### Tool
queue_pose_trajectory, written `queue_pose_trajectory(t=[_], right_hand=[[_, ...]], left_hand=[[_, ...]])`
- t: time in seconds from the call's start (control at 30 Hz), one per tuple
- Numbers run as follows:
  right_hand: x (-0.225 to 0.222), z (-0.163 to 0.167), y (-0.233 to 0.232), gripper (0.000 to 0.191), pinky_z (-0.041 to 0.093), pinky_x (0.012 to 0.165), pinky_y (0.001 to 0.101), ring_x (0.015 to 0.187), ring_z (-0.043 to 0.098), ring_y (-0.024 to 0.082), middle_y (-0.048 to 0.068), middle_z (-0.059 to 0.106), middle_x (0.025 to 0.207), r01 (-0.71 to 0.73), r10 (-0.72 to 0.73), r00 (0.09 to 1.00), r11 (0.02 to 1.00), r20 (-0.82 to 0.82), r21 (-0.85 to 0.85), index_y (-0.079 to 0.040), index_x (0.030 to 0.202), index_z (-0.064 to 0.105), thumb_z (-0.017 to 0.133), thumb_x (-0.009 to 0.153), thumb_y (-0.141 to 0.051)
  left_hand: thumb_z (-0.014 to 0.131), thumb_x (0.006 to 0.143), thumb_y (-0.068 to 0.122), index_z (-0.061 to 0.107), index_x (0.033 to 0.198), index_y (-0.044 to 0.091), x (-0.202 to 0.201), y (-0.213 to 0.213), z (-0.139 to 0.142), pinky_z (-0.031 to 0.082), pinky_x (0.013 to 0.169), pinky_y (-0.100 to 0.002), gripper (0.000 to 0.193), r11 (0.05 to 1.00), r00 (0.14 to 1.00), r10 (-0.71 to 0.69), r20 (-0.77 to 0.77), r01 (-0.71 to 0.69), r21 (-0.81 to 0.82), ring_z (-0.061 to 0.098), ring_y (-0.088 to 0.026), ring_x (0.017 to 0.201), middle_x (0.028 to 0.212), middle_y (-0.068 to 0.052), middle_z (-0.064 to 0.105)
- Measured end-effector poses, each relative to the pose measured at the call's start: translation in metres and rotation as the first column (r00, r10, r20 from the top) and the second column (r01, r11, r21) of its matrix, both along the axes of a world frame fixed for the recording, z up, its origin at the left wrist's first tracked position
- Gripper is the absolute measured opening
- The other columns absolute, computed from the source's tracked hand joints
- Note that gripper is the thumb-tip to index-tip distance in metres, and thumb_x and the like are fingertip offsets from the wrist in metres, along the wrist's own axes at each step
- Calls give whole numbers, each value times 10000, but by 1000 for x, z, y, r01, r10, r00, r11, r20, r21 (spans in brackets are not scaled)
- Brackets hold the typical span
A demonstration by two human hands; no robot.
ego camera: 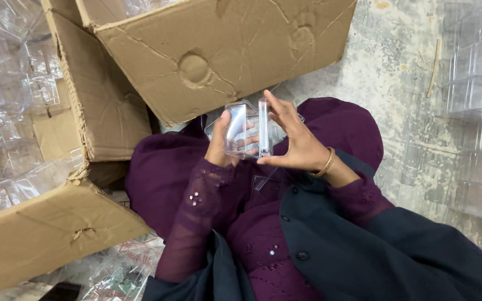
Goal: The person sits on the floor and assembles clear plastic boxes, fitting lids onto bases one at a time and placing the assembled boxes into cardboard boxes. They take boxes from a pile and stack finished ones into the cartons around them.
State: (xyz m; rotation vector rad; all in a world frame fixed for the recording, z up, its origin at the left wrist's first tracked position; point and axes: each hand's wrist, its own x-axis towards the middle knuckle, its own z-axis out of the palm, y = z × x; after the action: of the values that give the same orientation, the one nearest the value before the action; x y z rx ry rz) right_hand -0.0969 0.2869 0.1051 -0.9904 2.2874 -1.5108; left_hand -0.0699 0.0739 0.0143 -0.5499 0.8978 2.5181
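Held above the person's lap, the clear plastic box sits curled in the left hand while the right hand pinches its upright lid between thumb and fingertips, so the slick, thin plastic could slip or crack under a skewed squeeze

grey concrete floor, cardboard boxes, clear plastic trays stacked on it

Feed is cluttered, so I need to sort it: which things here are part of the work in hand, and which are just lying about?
In hand: clear plastic box, held by left hand and right hand.
Lying about: cardboard box, stacked clear containers, thin stick, concrete floor.
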Motion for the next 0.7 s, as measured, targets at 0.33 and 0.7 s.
queue_pose_trajectory(t=[0.33, 0.7], right_hand=[[4, 10, -4, 1248, 425, 1167, 445, 1411, 432, 337, 187, 359, 1529, 61, -50, 992, 994, -115, 94, -105, 1636, 208, 970, 675, -334], [4, 9, 3, 1235, 425, 1171, 439, 1421, 442, 319, 160, 388, 1526, 61, -54, 994, 995, -91, 83, -118, 1623, 263, 989, 647, -330]], left_hand=[[454, 979, 584, 513, 1472, 72, 2, 11, 30, 586, 766, -434, 713, 998, 993, -60, -99, 59, -12, 663, -270, 1006, 1286, -145, 647], [468, 885, 689, 243, 1622, 99, -4, 7, 22, 581, 802, -437, 971, 973, 975, -200, -96, 186, -136, 656, -313, 1070, 1372, -187, 516]])
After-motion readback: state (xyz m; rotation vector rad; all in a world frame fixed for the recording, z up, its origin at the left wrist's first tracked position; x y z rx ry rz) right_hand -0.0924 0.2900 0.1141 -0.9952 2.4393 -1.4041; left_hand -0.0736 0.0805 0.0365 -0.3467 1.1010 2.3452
